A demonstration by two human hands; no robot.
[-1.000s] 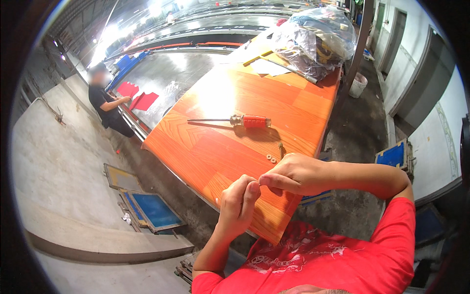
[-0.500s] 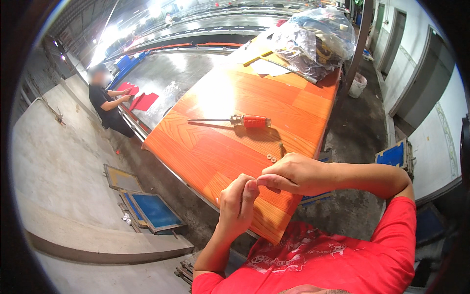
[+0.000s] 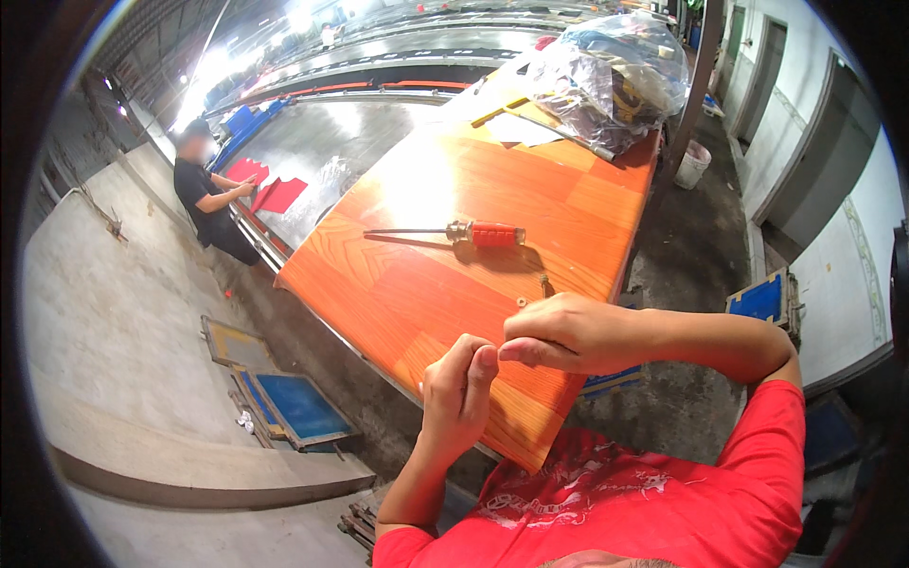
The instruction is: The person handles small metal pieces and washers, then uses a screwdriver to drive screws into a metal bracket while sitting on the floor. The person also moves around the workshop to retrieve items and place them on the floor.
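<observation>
Right hand (image 3: 568, 331) edges far, toward the ring (image 3: 522, 302), nearly meeting left hand (image 3: 456, 390), grips impossible to tell, steady pinching best

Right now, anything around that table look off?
Nothing spilled or broken that I can see on the table; screwdriver lies flat, small ring sits near the right hand. One oddity: crumpled white scrap by the blue frame at left, looks like stray litter. Too small to identify.
</observation>
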